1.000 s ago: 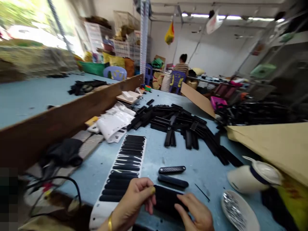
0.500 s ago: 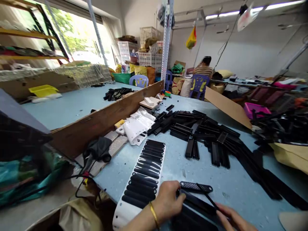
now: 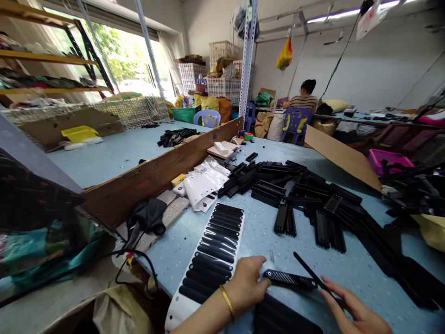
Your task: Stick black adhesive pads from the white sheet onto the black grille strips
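My left hand [image 3: 248,280], with a gold bangle on the wrist, is closed at the left end of a narrow black strip with a perforated, mesh-like face [image 3: 291,279]. The strip's end sits between thumb and fingers. My right hand [image 3: 352,308] pinches a thin black stick [image 3: 308,268], its tip pointing up and left over the strip's right part. Left of my left hand lies a white sheet [image 3: 170,320] bearing a column of black rounded strips [image 3: 208,260]. Below the perforated strip is a second set of dark strips [image 3: 283,317], partly cut off by the frame.
A large heap of black slotted pieces [image 3: 278,185] covers the table's middle and right. White plastic bags [image 3: 205,183] lie by the wooden divider [image 3: 149,178]. A cardboard sheet [image 3: 342,155] leans near a pink basket [image 3: 389,160]. A person [image 3: 304,99] sits in the background.
The perforated strip has come away from the dark strips below it, which now show lower down. The thin stick's tip has moved from beneath the strip to above it. The view has shifted slightly.
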`<state>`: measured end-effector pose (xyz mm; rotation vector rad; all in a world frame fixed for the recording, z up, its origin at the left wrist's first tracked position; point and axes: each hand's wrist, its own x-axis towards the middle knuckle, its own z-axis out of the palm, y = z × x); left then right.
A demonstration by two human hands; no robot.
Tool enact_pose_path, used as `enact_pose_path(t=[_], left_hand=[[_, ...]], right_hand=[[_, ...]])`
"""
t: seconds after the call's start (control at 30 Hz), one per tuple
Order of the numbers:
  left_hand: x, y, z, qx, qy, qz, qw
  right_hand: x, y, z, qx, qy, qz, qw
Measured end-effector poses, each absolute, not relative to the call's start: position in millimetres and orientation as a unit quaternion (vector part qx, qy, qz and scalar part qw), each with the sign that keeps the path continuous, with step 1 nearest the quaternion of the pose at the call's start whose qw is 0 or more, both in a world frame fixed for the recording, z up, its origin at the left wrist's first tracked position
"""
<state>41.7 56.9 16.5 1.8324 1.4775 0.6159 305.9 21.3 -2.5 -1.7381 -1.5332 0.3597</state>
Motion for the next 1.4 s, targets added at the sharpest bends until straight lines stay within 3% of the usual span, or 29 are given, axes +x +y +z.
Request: enact_pose_path(t=[0.23, 0.67, 1.4], left_hand=[[41.7, 67.7, 17.9, 0.726, 0.525, 0.231, 0.38], [39.2, 78.9, 20.2, 0.705, 0.493, 0.257, 0.441], [38.3, 78.8, 21.8, 0.686, 0.495, 0.266, 0.463]], right_hand=[[296.0, 30.5, -6.2, -0.577, -0.711, 0.113, 0.385], [296.5, 16.8, 23.4, -0.542, -0.739, 0.1, 0.387], [281.9, 35.5, 20.7, -0.507, -0.806, 0.122, 0.28]])
